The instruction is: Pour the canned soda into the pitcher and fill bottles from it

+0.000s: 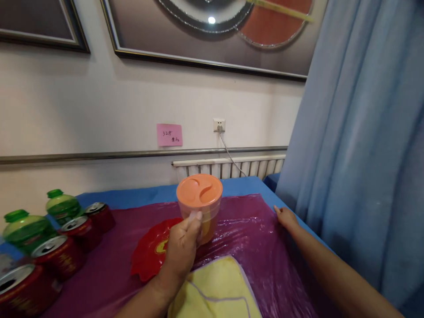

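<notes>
My left hand (pixel 183 243) is wrapped round the handle of a clear pitcher (pixel 210 218) with an orange lid (pixel 199 191). The pitcher is upright and holds a yellowish liquid. Behind my left wrist lies a red scalloped plate (pixel 145 251) with a yellow mark. A yellow cloth (pixel 221 287) with a light purple edge lies just in front of the pitcher. At the right, my right hand (pixel 285 217) is at the edge of the shiny purple plastic sheet (pixel 251 229), its fingers pressed together on or close to the sheet; what they pinch is too small to tell.
Several opened red cans (pixel 58 256) stand in a row at the left, beside green-capped bottles (pixel 28 232). Blue cloth (pixel 142 196) shows beneath the purple sheet. A blue curtain (pixel 357 132) hangs at the right. A socket (pixel 219 125) with a plugged cord and a radiator (pixel 232 168) are behind.
</notes>
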Available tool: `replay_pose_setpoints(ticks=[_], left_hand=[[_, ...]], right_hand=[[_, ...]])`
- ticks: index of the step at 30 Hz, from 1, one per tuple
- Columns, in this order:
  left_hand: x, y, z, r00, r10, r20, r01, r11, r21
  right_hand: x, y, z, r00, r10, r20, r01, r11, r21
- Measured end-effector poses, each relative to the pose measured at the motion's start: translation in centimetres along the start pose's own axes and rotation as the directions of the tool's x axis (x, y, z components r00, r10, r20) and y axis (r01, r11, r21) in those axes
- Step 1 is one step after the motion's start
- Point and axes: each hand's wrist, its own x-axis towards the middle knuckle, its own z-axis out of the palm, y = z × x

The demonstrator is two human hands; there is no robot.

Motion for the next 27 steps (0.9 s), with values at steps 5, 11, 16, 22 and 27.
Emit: replay_pose_setpoints(ticks=[5,11,16,22,27], left_hand=[[0.1,0.0,-0.1,0.999,-0.002,0.037,0.003,1.0,-0.018],[0.0,-0.4,0.1,0.998,-0.005,0.061,0.007,1.0,-0.028],[-0.5,-0.3,0.3,0.998,-0.018,0.068,0.022,0.998,-0.057],[-0.9,-0.4,0.4,0.996,-0.031,0.078,0.035,0.998,-0.052],[-0.9,-1.0,0.5,0.996,-0.051,0.075,0.054,0.998,-0.034]], right_hand=[[-7.7,5.2,-2.2,0.997,0.058,0.041,-0.055,0.997,-0.054],[-20.4,8.2,0.4,1.0,-0.014,-0.01,0.013,0.996,-0.086],[-22.4,7.0,0.7,0.999,-0.033,-0.012,0.031,0.993,-0.116],[-21.5,7.1,-2.4,0.982,-0.183,-0.04,0.168,0.955,-0.246],[-20.7,8.4,-1.9,0.994,-0.112,0.005,0.11,0.963,-0.246]])
